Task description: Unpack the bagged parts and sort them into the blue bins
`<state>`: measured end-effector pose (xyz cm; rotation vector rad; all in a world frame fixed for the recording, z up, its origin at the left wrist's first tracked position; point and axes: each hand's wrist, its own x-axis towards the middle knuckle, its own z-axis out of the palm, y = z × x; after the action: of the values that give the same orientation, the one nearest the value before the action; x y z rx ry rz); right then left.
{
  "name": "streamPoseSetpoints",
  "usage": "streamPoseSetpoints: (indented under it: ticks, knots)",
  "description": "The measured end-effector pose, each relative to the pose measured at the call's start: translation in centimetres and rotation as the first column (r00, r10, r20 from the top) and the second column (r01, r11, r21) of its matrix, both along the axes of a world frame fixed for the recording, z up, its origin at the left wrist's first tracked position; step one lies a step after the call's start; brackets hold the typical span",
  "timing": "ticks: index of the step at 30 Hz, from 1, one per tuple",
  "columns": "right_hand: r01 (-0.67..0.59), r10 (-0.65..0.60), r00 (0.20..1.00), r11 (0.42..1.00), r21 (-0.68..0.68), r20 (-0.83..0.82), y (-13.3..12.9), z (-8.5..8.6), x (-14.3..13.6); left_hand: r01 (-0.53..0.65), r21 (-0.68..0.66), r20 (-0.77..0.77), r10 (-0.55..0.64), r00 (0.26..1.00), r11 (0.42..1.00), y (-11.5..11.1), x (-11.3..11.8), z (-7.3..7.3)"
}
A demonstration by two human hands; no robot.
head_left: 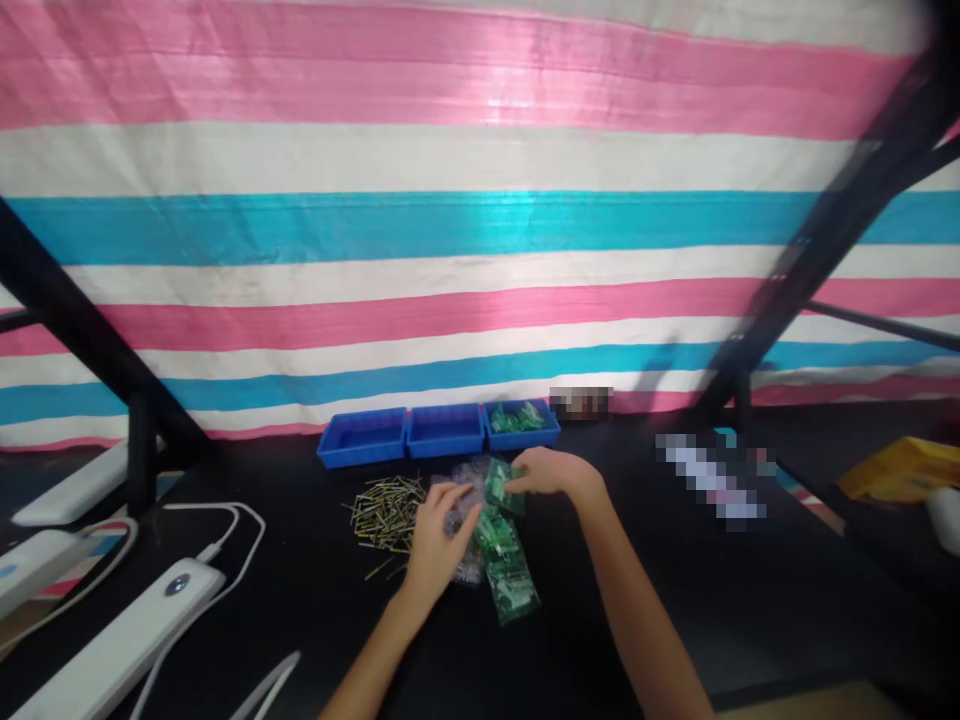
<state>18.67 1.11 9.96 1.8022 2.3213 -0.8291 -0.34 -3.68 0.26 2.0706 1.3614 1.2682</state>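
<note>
My left hand [441, 535] rests over a heap of clear plastic pieces [471, 572], its fingers apart. My right hand [544, 472] pinches the upper end of a strip of green packets [511, 580], which runs down the table beside the clear pieces. To the left of my left hand lies a loose pile of thin yellow and silvery sticks [386, 512]. Behind the hands stand three blue trays in a row: the left tray [364, 455] and the middle tray [446, 447] show bare bottoms, while the right tray [523, 440] holds green packets.
White power strips [124, 640] with white cables lie at the left. Black frame posts rise on both sides before a striped sheet [480, 220]. A blurred-out strip [709, 480] lies to the right, and a yellow packet [896, 470] is at the far right.
</note>
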Motion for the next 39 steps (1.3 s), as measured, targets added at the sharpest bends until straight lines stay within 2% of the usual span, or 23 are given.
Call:
streamPoseSetpoints:
  ticks: [5, 9, 12, 14, 18, 21, 24, 27, 31, 34, 39]
  knots:
    - [-0.125, 0.129, 0.990, 0.990, 0.067, -0.052, -1.4, 0.8, 0.2, 0.069, 0.015, 0.043, -0.070, 0.997, 0.997, 0.2, -0.1, -0.4]
    - [-0.242, 0.243, 0.967, 0.970, 0.022, -0.074, -1.8, 0.9, -0.4, 0.131, 0.038, 0.119, -0.135, 0.984, 0.991, 0.2, -0.4, -0.3]
    - [-0.328, 0.322, 0.941, 0.944, -0.042, -0.108, -1.3, 0.6, -1.2, 0.106, 0.043, 0.171, -0.111, 0.979, 0.993, 0.4, -0.5, 0.1]
    - [-0.344, 0.341, 0.928, 0.939, 0.012, -0.152, -0.8, 0.2, -1.7, 0.065, 0.046, 0.225, -0.073, 0.972, 0.997, 0.6, -0.7, 0.4]
    - [-0.287, 0.334, 0.880, 0.941, 0.182, -0.337, -0.4, -0.4, -2.2, 0.044, -0.054, 0.387, -0.020, 0.922, 0.998, 1.2, -1.3, 0.5]
    - [-0.213, 0.291, 0.821, 0.954, 0.210, -0.491, -0.6, -0.3, -2.1, 0.073, -0.186, 0.521, 0.036, 0.853, 0.980, 1.5, -1.6, 0.0]
    - [-0.190, 0.289, 0.804, 0.953, 0.237, -0.520, -0.8, 0.1, -2.3, 0.084, -0.243, 0.616, 0.087, 0.783, 0.966, 1.6, -1.5, -0.3]
    - [-0.207, 0.315, 0.817, 0.942, 0.264, -0.483, -1.0, 0.5, -2.7, 0.110, -0.255, 0.651, 0.086, 0.754, 0.961, 1.4, -1.1, -0.3]
    - [-0.224, 0.361, 0.795, 0.922, 0.317, -0.488, -1.2, 0.7, -3.2, 0.098, -0.250, 0.644, 0.090, 0.759, 0.963, 0.9, -1.0, 0.2]
    - [-0.225, 0.360, 0.786, 0.924, 0.309, -0.503, -1.4, 0.9, -2.9, 0.068, -0.237, 0.599, 0.091, 0.795, 0.969, 0.7, -1.0, 0.5]
    - [-0.232, 0.355, 0.792, 0.928, 0.293, -0.497, -1.9, 1.7, -1.8, 0.069, -0.123, 0.504, 0.003, 0.863, 0.990, 0.2, -0.8, 1.0]
